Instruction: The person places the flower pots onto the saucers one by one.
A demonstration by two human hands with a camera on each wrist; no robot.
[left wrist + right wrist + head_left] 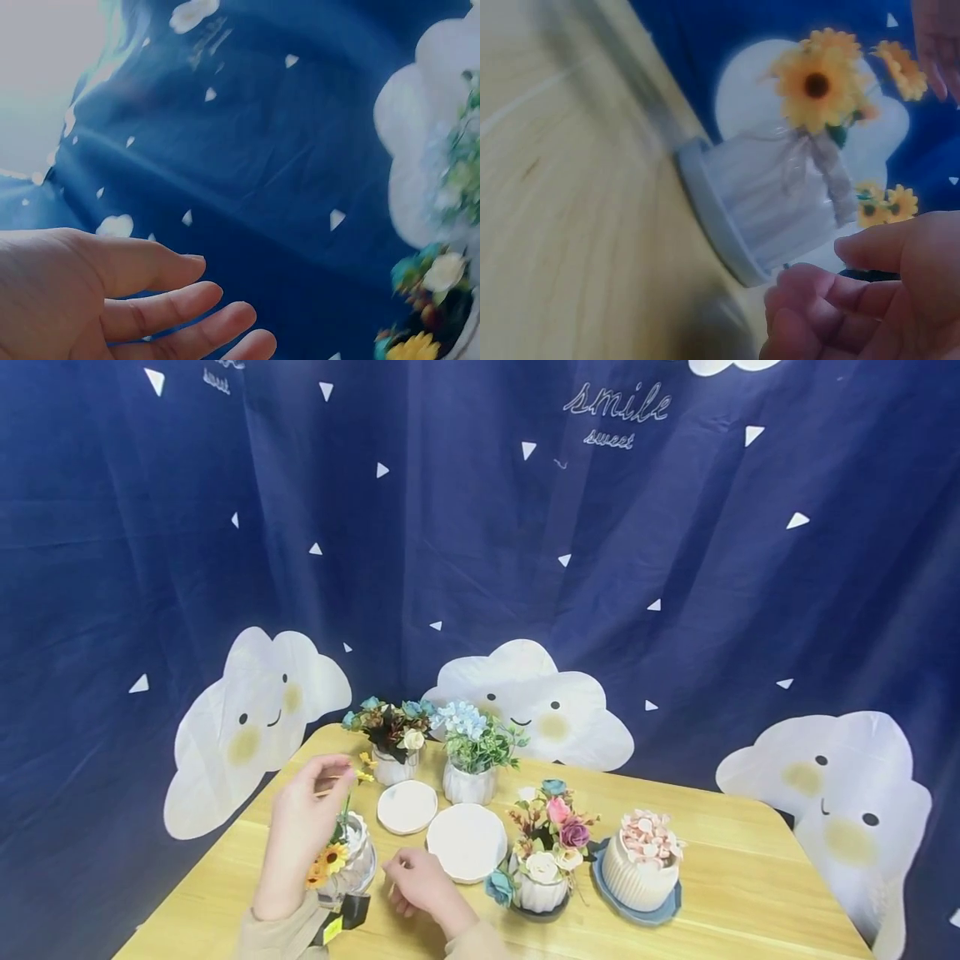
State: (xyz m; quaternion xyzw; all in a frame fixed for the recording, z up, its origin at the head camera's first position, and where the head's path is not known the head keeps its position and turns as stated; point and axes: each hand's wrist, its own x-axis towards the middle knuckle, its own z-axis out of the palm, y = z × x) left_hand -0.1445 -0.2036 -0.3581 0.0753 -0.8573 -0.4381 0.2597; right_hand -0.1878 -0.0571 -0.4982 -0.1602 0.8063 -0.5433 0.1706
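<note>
Above a white pot (pixel 357 860) with orange-yellow sunflowers (pixel 816 84) is my raised left hand (pixel 303 814). The left wrist view shows its fingers (pixel 184 309) nearly straight, holding nothing. A small yellow flower (pixel 364 768) appears beside its fingertips in the head view. My right hand (pixel 423 881) hovers near the table to the right of the pot, fingers loosely curled and holding nothing. Seen from the right wrist, the pot (pixel 769 195) has a ribbon bow and stands on a grey-blue saucer (pixel 720 217). The left forearm partly hides the pot in the head view.
Two white plates (pixel 467 843) lie in the table's middle. Behind them stand pots of teal-and-white (pixel 390 731) and light blue flowers (pixel 468 727). To the right are a mixed-rose pot (pixel 540 893) and a ribbed pink-flower pot (pixel 637 877). A blue curtain (pixel 480 527) hangs behind.
</note>
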